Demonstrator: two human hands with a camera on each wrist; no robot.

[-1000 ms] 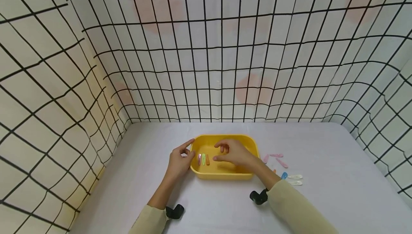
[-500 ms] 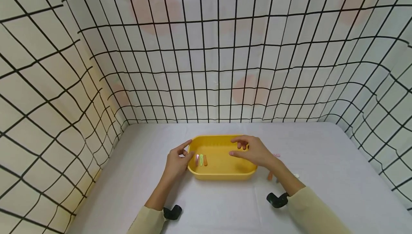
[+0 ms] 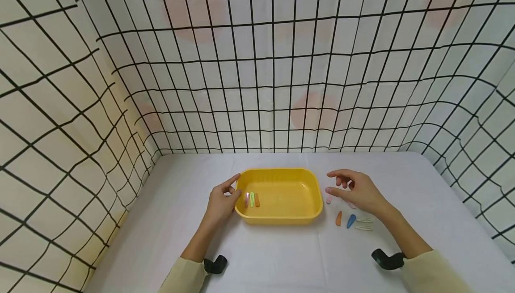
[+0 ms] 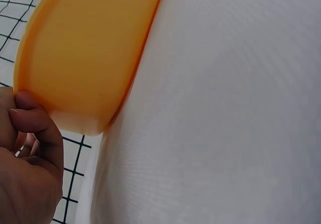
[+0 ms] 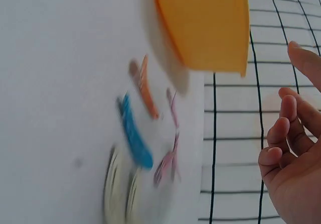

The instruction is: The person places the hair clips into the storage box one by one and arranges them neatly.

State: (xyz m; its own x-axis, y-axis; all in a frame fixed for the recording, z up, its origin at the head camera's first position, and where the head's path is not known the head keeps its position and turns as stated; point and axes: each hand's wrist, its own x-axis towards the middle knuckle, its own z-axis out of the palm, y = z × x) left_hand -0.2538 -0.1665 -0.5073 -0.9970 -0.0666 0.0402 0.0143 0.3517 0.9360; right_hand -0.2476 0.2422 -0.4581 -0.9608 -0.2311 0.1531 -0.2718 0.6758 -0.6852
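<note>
My left hand (image 3: 222, 200) holds the left end of a yellow plastic tray (image 3: 277, 221), its thumb over the rim; in the left wrist view, curled fingers (image 4: 37, 126) sit at the tray's edge. Inside, near that end, three snap hair clips lie side by side: a purple-pink clip (image 3: 247, 200), a green clip (image 3: 252, 199) and an orange clip (image 3: 257, 200). My right hand (image 3: 360, 192) hovers to the right of the tray, holding nothing, thumb and fingers apart. Below it on the table are pink clips (image 3: 328, 199), partly hidden by the hand.
Right of the tray also lie another orange clip (image 3: 339, 218), a blue clip (image 3: 351, 221) and two whitish clips (image 3: 364, 227). A white cloth covers the table (image 3: 273, 257). Behind and at the sides rises a white backdrop with a black grid (image 3: 257, 87).
My right hand has moved right, from over the tray's inside to beyond its right end, uncovering the orange and blue clips. The left hand stays on the tray.
</note>
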